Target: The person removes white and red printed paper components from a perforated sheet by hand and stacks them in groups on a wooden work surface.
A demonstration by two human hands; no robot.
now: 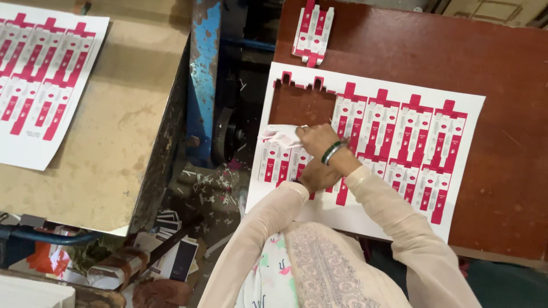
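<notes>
The right hand (pixel 315 140), a green bangle (pixel 333 152) on its wrist, has its fingers pinched shut on a crumpled strip of white-and-pink card (pixel 281 136). The left hand (pixel 318 175) lies just below it, pressed flat on the printed die-cut carton sheet (pixel 399 142); whether its fingers are spread cannot be told. Just above the fingers a gap shows the brown table (pixel 399 51). Farther up lies a small stack of punched carton blanks (pixel 312 31).

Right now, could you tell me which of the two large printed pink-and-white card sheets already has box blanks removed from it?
The pink-and-white die-cut card sheet on the red-brown table, under both hands: its upper-left corner shows a cut-out gap. The sheet on the beige table looks whole.
</notes>
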